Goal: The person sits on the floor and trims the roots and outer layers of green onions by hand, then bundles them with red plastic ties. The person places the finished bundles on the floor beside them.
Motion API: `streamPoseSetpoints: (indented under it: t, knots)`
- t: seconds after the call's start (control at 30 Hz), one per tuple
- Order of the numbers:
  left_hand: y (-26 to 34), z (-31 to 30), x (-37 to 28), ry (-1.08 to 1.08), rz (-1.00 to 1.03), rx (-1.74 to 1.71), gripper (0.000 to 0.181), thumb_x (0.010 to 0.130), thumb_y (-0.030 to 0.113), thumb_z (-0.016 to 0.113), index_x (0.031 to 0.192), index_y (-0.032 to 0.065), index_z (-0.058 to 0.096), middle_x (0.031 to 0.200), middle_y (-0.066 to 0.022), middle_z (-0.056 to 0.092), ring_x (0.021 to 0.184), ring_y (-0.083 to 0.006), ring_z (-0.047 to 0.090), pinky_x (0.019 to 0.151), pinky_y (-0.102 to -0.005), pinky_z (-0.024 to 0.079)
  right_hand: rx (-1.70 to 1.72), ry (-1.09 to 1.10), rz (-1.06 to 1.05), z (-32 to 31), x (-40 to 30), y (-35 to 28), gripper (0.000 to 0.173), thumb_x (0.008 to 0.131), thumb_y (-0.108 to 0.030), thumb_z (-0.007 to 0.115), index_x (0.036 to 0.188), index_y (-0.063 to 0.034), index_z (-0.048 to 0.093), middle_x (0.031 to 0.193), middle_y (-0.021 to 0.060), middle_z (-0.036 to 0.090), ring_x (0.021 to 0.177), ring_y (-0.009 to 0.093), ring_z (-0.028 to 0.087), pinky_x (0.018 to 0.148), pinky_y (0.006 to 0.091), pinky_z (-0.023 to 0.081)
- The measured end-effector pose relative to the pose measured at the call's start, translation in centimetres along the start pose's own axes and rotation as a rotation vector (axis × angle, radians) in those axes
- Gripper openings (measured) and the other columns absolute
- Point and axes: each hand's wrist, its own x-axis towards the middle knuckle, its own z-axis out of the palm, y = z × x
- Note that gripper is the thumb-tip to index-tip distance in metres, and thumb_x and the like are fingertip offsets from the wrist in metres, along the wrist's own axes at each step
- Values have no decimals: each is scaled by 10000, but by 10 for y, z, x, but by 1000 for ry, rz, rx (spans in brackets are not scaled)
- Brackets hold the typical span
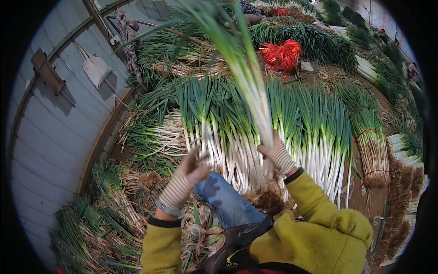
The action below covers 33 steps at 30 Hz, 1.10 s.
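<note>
My right hand (279, 156), in a striped knit glove, is closed around the white stem of a large green onion (251, 92). Held nearly upright, the onion has leaves that blur at the top of the view and brown roots (268, 197) below my hand. My left hand (183, 183), gloved the same way, is raised to the left of it with fingers apart and nothing visible in them. In front of me lies a row of clean white-stemmed green onions (236, 150), leaves pointing away. My knee in blue jeans (226, 200) reaches the row's near edge.
Untrimmed onions (116, 212) heap at the left, with stripped skins (200, 229) beside my leg. A bundle tied with red bands (371, 150) lies right of the row. Red plastic twine (282, 54) sits beyond it. A cloth bag (95, 70) hangs on the left wall.
</note>
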Motion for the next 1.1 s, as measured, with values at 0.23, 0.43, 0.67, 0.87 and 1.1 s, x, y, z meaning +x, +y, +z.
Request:
streamPoseSetpoints:
  t: [0.23, 0.43, 0.67, 0.87, 1.1]
  knots:
    - [-161, -34, -84, 334, -406, -478, 879, 800, 355, 802, 1438, -34, 340, 1233, -169, 593, 941, -234, 636, 855, -365, 538, -460, 153, 424, -95, 63, 258, 930, 766, -88, 728, 1509, 9, 176, 1152, 266, 622, 905, 312, 674, 766, 352, 574]
    - [-250, -43, -149, 615, -486, -780, 438, 915, 265, 692, 1262, 50, 533, 1092, -151, 655, 838, -231, 662, 725, -377, 586, -569, 82, 635, -128, 58, 317, 1016, 652, -205, 783, 1450, 79, 222, 1254, 307, 557, 1129, 375, 598, 918, 397, 524]
    - [-256, -16, -145, 675, -527, -777, 440, 928, 253, 671, 1276, 36, 513, 1114, -165, 646, 885, -247, 665, 687, -378, 585, -645, 186, 769, -131, 54, 316, 1097, 657, -338, 832, 1440, 114, 211, 1272, 316, 553, 1182, 379, 578, 971, 408, 487]
    - [-252, -28, -170, 654, -499, -753, 507, 873, 254, 741, 1271, 33, 515, 1081, -160, 630, 870, -242, 646, 729, -369, 569, -853, 102, 927, -114, 65, 290, 1069, 727, -426, 796, 1493, 32, 208, 1502, 284, 332, 1342, 389, 445, 1128, 430, 383]
    - [-197, -71, -283, 998, -247, -734, 213, 951, 206, 607, 1095, 49, 601, 999, -93, 681, 879, -212, 664, 695, -381, 565, -1124, 225, 190, -55, 112, 218, 683, 827, -149, 631, 1431, 43, 375, 1453, 312, 401, 1301, 413, 476, 1130, 408, 360]
